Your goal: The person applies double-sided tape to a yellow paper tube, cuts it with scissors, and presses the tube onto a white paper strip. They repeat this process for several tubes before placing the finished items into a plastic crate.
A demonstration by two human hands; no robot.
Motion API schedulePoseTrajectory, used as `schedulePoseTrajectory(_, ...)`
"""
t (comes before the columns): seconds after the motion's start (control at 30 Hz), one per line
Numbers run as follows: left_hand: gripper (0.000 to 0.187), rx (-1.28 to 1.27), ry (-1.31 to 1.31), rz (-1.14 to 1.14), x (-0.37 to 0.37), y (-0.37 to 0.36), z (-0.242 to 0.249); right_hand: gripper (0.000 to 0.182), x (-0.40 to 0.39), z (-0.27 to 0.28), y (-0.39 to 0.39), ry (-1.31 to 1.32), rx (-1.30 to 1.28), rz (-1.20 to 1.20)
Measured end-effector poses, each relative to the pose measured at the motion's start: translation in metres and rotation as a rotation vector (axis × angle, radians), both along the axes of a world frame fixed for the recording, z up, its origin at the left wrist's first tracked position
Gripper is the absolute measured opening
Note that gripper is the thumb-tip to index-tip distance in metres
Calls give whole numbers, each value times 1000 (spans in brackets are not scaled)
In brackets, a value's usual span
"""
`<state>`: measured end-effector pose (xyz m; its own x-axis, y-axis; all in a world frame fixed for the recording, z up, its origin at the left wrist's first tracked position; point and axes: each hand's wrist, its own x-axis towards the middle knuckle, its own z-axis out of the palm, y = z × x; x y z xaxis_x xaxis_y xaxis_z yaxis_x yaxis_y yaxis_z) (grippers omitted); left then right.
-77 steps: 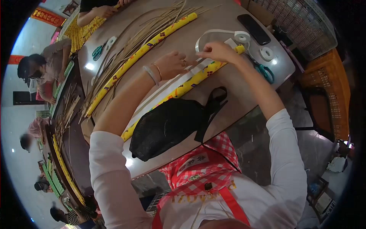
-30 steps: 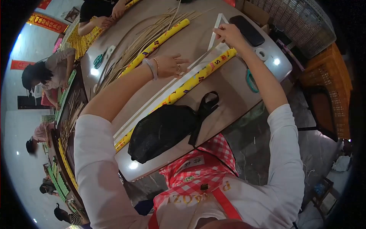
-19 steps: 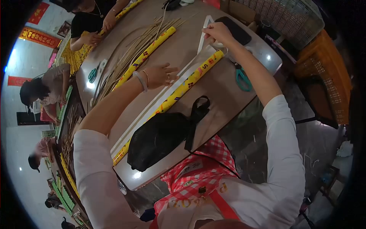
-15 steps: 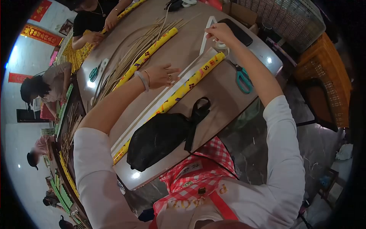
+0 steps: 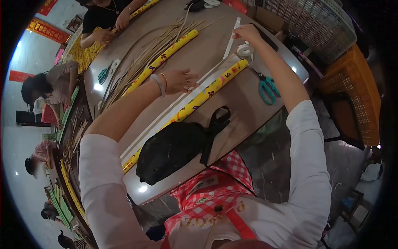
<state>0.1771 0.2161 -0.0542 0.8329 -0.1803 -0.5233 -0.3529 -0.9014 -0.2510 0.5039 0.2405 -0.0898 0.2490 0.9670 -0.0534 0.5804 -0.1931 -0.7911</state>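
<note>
My right hand (image 5: 247, 33), fingers pinched, holds a narrow white strip (image 5: 230, 43) over the far part of the table. Just below that hand, a white tape roll (image 5: 245, 50) sits by the far end of a yellow patterned roll (image 5: 207, 92). A pale flat strip (image 5: 163, 111) runs along the roll's left side. My left hand (image 5: 182, 81) rests with fingers apart on or just over this strip, holding nothing. A black mesh bag (image 5: 172, 151) lies across the near part of the yellow roll and hides some of it.
Green-handled scissors (image 5: 268, 89) lie right of the roll. A second yellow roll (image 5: 161, 60) and many thin brown sticks (image 5: 137, 58) lie to the left. Across the table (image 5: 232, 124), a co-worker's hands (image 5: 103, 35) hold another yellow roll. A dark phone-like object (image 5: 265, 37) is behind my right hand.
My right hand has shifted slightly right and down, still pinching the white strip. The tape roll shows more fully now. My left hand stays in nearly the same place.
</note>
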Motion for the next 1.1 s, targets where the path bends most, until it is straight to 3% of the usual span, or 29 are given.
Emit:
schedulePoseTrajectory(0.1,35,-3,-19,-7,-1,0,-2,27,-3,4,-6,64,-41,-47)
schedulePoseTrajectory(0.2,32,48,-30,-15,-2,-3,-6,27,7,1,-7,58,14,144)
schedulePoseTrajectory(0.27,31,47,-41,74,-5,-2,-10,27,5,2,-10,-94,90,58)
schedulePoseTrajectory(0.3,31,40,-50,90,-5,-4,-10,26,-2,-11,-12,-121,306,-156)
schedulePoseTrajectory(0.33,32,26,-35,81,-3,-6,-5,26,-16,-1,-29,-128,300,-139)
schedulePoseTrajectory(0.43,33,47,11,80,-2,-9,-2,21,-67,31,-84,-327,479,0)
schedulePoseTrajectory(0.5,36,-18,3,203,-1,-6,-9,15,-81,22,-94,-473,559,518)
schedulePoseTrajectory(0.53,38,-156,-117,208,-6,-3,-10,15,-90,18,-97,-475,553,527)
schedulePoseTrajectory(0.6,36,-145,-109,182,-5,-2,-11,16,-106,14,-99,-471,395,684)
schedulePoseTrajectory(0.73,31,-43,46,255,2,-14,3,16,-121,17,-87,-527,112,669)
schedulePoseTrajectory(0.8,30,-72,2,255,-1,-15,2,18,-122,26,-86,-609,-59,619)
schedulePoseTrajectory(0.9,29,-99,-58,209,-4,-13,-1,21,-111,3,-78,-766,164,671)
schedulePoseTrajectory(1.1,32,-182,-192,233,-7,-8,-11,25,-112,-1,-84,-802,205,589)
